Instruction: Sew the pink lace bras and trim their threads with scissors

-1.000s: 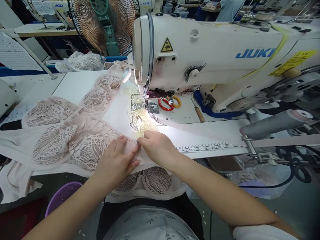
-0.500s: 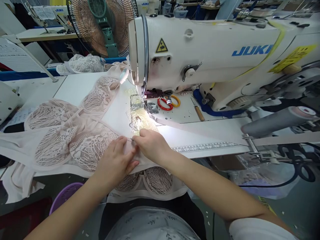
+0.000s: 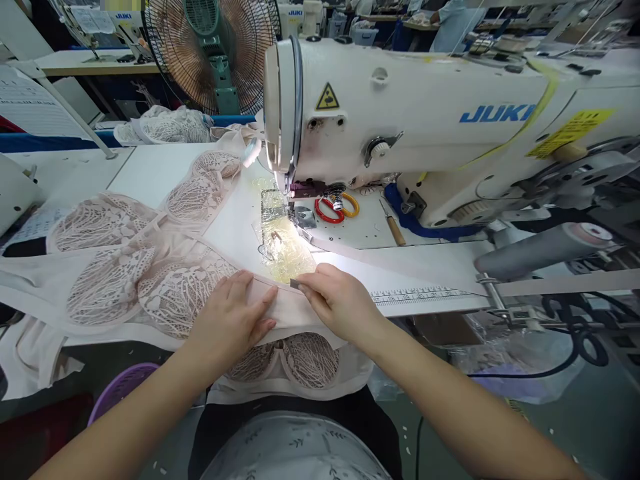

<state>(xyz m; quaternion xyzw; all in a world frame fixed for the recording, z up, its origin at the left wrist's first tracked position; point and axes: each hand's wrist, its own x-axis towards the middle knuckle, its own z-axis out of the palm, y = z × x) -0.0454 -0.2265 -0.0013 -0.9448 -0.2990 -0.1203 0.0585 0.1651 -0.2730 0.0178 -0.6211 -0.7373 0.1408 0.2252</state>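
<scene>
Pale pink lace garments [image 3: 150,273] lie joined in a chain across the white sewing table [image 3: 150,173]. My left hand [image 3: 233,320] presses flat on the pink band of the nearest piece, fingers stretched out. My right hand [image 3: 337,300] pinches a small dark thin piece [image 3: 295,284] at the band's edge, just right of the left hand. Both hands are in front of the needle area [image 3: 293,207] of the white JUKI sewing machine [image 3: 425,120]. A crumpled clear yellowish film [image 3: 285,247] lies between the hands and the needle.
Red and yellow scissor handles [image 3: 337,207] and a wooden-handled tool [image 3: 395,230] lie under the machine arm. A ruler strip [image 3: 420,293] runs along the table's front edge. A green fan [image 3: 210,47] stands at the back. More lace [image 3: 165,127] is piled behind. A purple basket [image 3: 120,393] sits below left.
My right hand has moved to the right along the band, away from the left hand, drawing the small dark piece with it. The left hand stays pressed on the fabric.
</scene>
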